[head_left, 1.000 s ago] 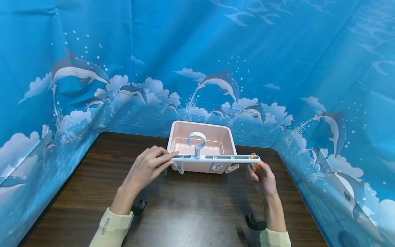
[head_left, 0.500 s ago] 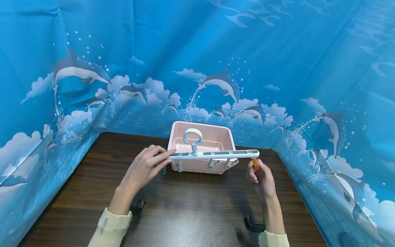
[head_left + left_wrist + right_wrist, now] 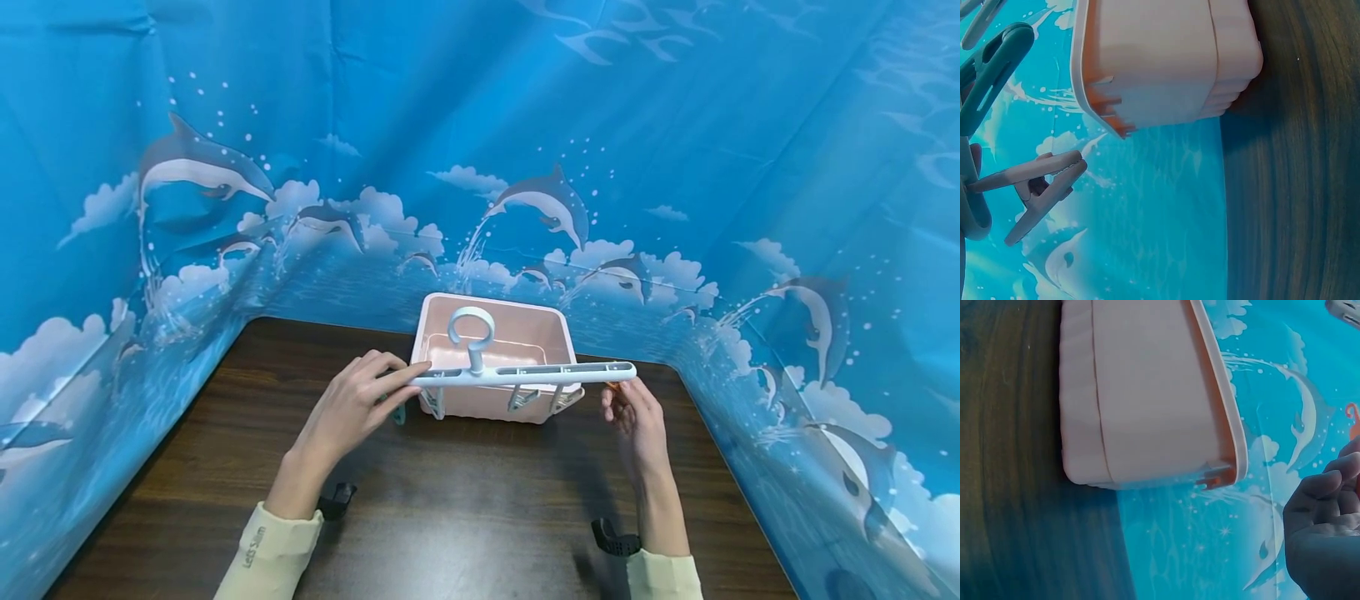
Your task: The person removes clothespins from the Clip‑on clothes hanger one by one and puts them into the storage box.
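A pale blue clip hanger (image 3: 525, 375) with an open ring hook spans the space in front of a pink bin. My left hand (image 3: 360, 404) grips the hanger's left end between thumb and fingers. At its right end my right hand (image 3: 641, 425) pinches an orange clip (image 3: 613, 387), mostly hidden by the bar and fingers. In the right wrist view, the orange clip's hooked tip (image 3: 1352, 412) shows beside the curled fingers. Pale clips (image 3: 522, 398) hang under the bar. A teal clip (image 3: 997, 75) hangs near the left hand.
The pink bin (image 3: 487, 407) stands at the back of the dark wooden table (image 3: 465, 500), behind and below the hanger. A blue dolphin-print curtain (image 3: 480, 108) surrounds the table's back and sides. Black straps with camera mounts sit at both wrists.
The hanger bar first shifted left and its right end rose, then it moved slightly back right. My right hand has brought the orange clip up under the bar's right end, where it is largely covered.
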Action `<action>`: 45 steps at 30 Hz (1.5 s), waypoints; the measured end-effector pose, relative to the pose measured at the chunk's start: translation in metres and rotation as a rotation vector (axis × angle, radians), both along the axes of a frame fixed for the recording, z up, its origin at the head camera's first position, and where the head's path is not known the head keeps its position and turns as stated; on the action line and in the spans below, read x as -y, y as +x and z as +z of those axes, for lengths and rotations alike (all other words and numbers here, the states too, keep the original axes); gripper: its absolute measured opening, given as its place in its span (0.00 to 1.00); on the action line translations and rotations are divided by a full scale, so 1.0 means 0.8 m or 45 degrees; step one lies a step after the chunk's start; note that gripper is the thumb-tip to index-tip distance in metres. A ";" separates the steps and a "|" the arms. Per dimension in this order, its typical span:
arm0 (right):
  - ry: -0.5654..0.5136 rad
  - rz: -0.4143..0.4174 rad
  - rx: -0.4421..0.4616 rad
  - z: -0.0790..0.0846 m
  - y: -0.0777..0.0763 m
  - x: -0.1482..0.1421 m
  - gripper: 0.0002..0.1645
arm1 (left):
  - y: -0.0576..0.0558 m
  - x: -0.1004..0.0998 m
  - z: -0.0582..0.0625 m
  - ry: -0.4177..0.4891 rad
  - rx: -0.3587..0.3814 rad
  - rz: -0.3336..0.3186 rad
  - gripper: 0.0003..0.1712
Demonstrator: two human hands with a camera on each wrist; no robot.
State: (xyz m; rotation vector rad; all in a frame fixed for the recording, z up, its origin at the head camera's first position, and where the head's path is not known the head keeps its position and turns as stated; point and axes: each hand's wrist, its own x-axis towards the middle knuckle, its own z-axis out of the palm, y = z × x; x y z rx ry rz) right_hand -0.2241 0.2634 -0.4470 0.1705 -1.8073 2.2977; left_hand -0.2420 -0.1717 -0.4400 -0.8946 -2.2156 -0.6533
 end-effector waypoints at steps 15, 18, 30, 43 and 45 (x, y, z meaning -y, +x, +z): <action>0.081 0.061 -0.018 0.017 -0.041 0.025 0.16 | -0.001 0.005 0.002 0.000 -0.014 0.005 0.32; 0.088 0.069 -0.020 0.019 -0.048 0.029 0.15 | -0.002 0.006 0.002 -0.001 -0.014 0.005 0.32; 0.615 0.121 -0.119 0.019 -0.074 0.042 0.25 | -0.005 0.007 -0.001 0.022 -0.003 -0.010 0.27; 0.748 0.069 -0.197 0.032 -0.105 0.071 0.23 | -0.004 0.009 -0.002 0.022 -0.003 0.001 0.27; 0.724 0.051 -0.186 0.031 -0.108 0.073 0.22 | -0.003 0.010 -0.001 0.029 0.011 0.005 0.26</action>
